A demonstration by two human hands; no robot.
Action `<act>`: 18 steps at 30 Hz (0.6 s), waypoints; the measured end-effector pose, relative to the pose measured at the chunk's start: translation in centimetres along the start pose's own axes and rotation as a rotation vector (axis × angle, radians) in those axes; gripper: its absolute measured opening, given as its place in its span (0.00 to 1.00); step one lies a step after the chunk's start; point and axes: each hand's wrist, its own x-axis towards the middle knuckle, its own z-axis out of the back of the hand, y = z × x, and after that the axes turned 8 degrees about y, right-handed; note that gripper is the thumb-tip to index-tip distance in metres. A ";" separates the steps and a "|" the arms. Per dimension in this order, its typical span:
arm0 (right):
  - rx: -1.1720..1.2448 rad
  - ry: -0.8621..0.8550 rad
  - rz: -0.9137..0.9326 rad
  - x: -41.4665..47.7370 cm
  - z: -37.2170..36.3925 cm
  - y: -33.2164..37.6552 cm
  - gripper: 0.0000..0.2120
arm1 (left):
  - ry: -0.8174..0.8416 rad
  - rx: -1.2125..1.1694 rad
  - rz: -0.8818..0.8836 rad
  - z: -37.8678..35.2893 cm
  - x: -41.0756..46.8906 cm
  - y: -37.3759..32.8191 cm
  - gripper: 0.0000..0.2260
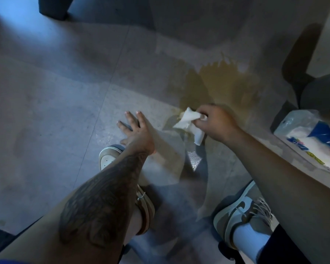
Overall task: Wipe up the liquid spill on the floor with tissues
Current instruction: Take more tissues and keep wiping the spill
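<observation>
spill: brown, on the floor
right grip: clenched on a white tissue by the spill
left grip: loose, fingers spread

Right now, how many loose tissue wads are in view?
1: the tissue wad, gripped by the right hand at the spill's near edge. More sheets may be hidden inside the tissue pack at right.

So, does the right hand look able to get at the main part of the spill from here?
Probably yes: the right hand grips the tissue at the near edge of the spill, with nothing standing in the way further in. The far splashes may need a lean forward.
</observation>
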 end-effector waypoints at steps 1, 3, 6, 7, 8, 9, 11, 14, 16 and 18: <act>0.154 0.013 -0.035 0.3 0.3 0.2 0.07 | -0.001 0.001 -0.002 0.0 0.0 0.1 0.64; 0.376 0.012 -0.096 1.0 1.1 0.2 0.14 | -0.001 0.005 -0.002 0.0 -0.1 0.1 0.64; 0.460 -0.009 -0.217 2.3 1.8 0.2 0.18 | 0.007 -0.004 -0.005 0.0 -0.1 0.0 0.64; 0.388 -0.031 -0.233 2.5 1.7 0.1 0.17 | 0.009 -0.007 -0.006 0.1 -0.2 0.0 0.65; 0.275 -0.092 -0.226 2.7 1.5 0.1 0.15 | 0.007 -0.006 -0.005 0.1 -0.1 -0.1 0.65; 0.147 -0.181 -0.194 2.6 1.2 -0.1 0.13 | 0.006 -0.005 -0.002 0.1 -0.2 -0.1 0.65; -0.076 -0.350 -0.045 2.2 0.4 -0.5 0.11 | 0.009 -0.002 0.004 0.2 -0.2 -0.1 0.65; -0.250 -0.417 0.125 1.6 -0.5 -1.3 0.10 | 0.018 0.002 0.004 0.2 -0.1 0.0 0.65; -0.347 -0.334 0.161 1.1 -0.9 -1.5 0.11 | 0.017 0.001 0.001 0.2 -0.1 0.1 0.65; -0.515 -0.216 0.179 0.6 -1.4 -1.7 0.14 | 0.019 0.001 -0.003 0.2 -0.2 0.1 0.65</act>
